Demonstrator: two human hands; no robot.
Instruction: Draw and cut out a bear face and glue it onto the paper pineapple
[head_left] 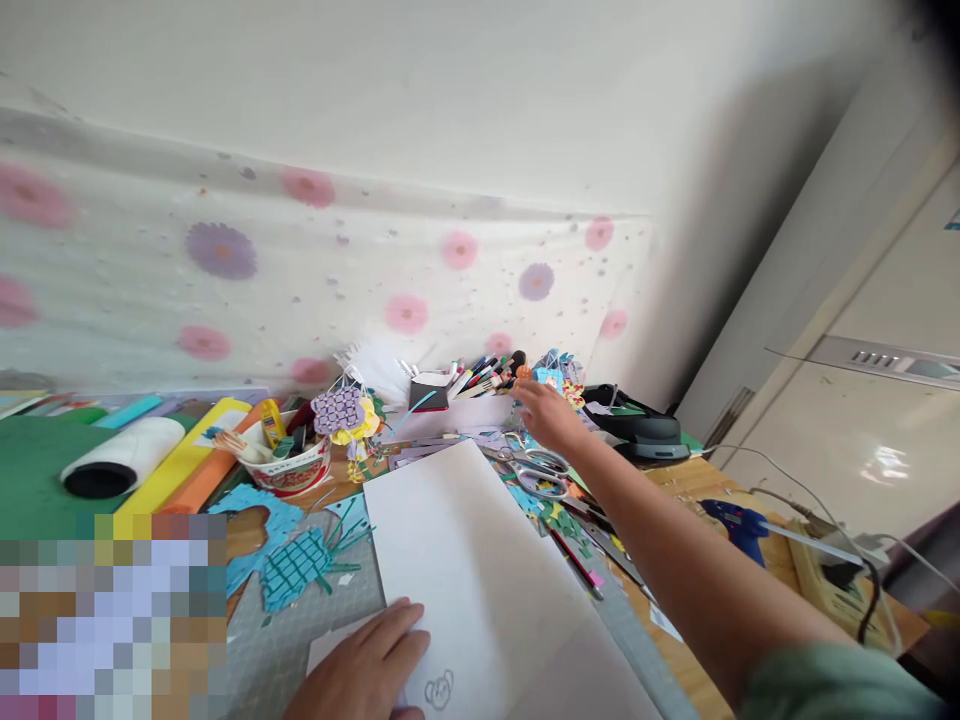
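My left hand [364, 660] lies flat, fingers together, on the near corner of a large white sheet of paper [472, 570] with a small pencil drawing near its near edge. My right hand [546, 413] reaches far across the table to a box of pens and markers [480, 385] at the back. Its fingers touch small colourful paper pieces [551, 378] beside the pens; whether they grip anything is not clear. A pair of scissors [536, 468] lies just below the right hand.
A bowl of craft bits [289, 465], a white roll [120, 455], yellow and orange sheets [187, 460] and blue cut-outs [296, 565] lie left. A black stapler [645, 435] and a blue glue gun [739, 525] with cables sit right. A flowered cloth [300, 280] covers the wall.
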